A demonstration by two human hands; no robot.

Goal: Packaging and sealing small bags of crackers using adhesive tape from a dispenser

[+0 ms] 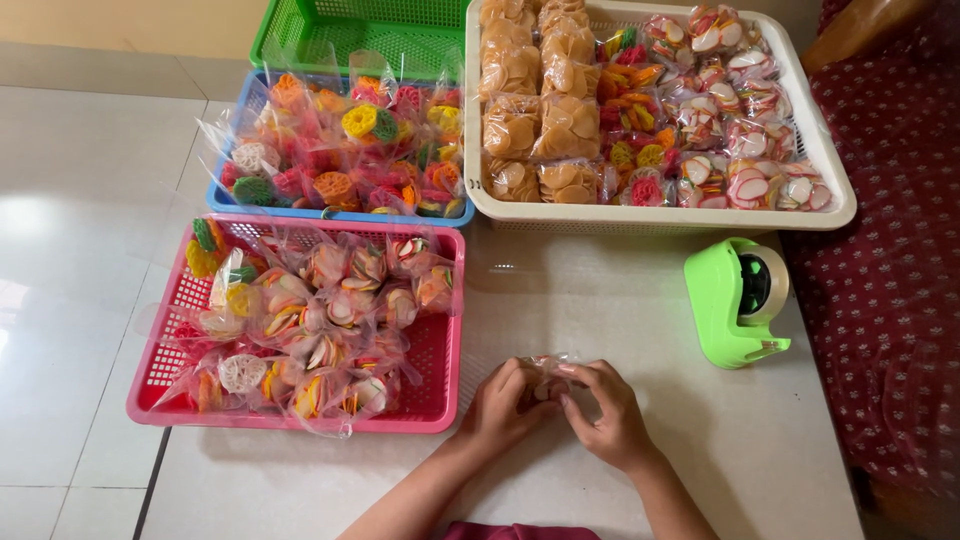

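Left hand: I saw my left hand [505,400] curled in over a small clear packet [547,380], fingers clenched around its left side.
Right hand: my right hand [605,410] met it from the other side, fingertips pinching the same packet, so both hands gripped it together.
Packet: it sat between the two hands just above the white tabletop [640,320], mostly hidden by fingers; I could not tell what was inside beyond a pale, crinkled wrap.
Pink basket: the pink basket [440,400] lay just left of my left hand, filled with clear bags of mixed coloured crackers.
Blue basket: the blue basket [222,205] stood behind the pink one, touching it, heaped with bags of red, orange, green and yellow lattice crackers.
Green basket: a green basket [330,35] stood farther back, behind the blue one, only partly in view.
Cream tray: the large cream tray [660,217] stood at the far right, holding bags of round tan crackers, coloured ones, and white-and-red ones.
Tape dispenser: a bright green tape dispenser [725,300] stood to the right of my hands, in front of the cream tray.
Right edge: a dark red patterned cloth [890,300] ran along the table's right side.
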